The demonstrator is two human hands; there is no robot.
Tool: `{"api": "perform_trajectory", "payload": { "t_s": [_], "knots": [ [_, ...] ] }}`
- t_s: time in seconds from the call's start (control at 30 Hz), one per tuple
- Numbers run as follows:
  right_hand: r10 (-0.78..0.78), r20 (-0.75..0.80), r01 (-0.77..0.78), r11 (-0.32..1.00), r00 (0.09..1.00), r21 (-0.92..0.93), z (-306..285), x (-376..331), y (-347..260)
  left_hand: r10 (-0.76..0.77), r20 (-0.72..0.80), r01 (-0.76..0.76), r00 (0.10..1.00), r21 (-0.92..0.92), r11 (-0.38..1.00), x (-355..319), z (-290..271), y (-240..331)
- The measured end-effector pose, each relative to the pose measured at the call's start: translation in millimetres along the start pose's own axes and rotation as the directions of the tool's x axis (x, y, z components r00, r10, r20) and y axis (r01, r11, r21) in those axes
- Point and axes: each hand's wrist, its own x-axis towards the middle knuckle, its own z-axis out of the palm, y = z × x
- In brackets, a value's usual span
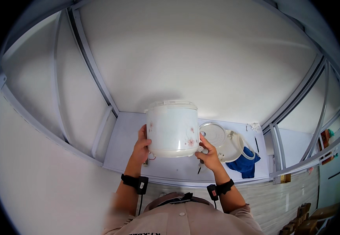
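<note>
A white rice cooker body (172, 129) with a pink flower print is held up between my two hands above the table. My left hand (141, 147) is closed on its lower left side, the thumb on the front. On the lower right side, my right hand (209, 153) grips it too. A screwdriver (201, 161) with a dark shaft points down from under the right hand and seems tucked in the same grip. Just below the left hand a small slim thing (145, 161) shows, too small to make out. The cooker hides the table behind it.
On the right of the white table (166, 168) lie a round pale disc (213, 134), a white cooker lid (229, 148) and a blue cloth (242, 164). A thin black stick (257, 145) and crumpled white tissue (254, 126) lie farther right. Metal frame posts (95, 66) flank the table.
</note>
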Motion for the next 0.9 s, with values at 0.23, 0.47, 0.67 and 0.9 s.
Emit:
{"api": "perform_trajectory", "payload": {
  "t_s": [0.23,0.47,0.67,0.9],
  "knots": [
    [0.170,0.055,-0.175,0.858,0.984,0.484,-10,-14,-10,0.033,0.031,-0.033,0.999,-0.017,0.999,-3,22,-2],
    [0.275,0.006,-0.232,0.800,0.961,0.554,-9,-23,0,0.079,0.056,-0.086,0.995,0.139,0.987,-5,9,-26],
    [0.204,0.006,-0.186,0.881,0.979,0.436,-6,-26,3,-0.040,0.039,0.033,0.998,0.156,0.987,-8,10,-32],
    [0.199,-0.038,-0.159,0.871,0.979,0.464,-2,-15,23,-0.003,0.043,-0.004,0.999,0.170,0.985,2,-10,-59]
  ]
}}
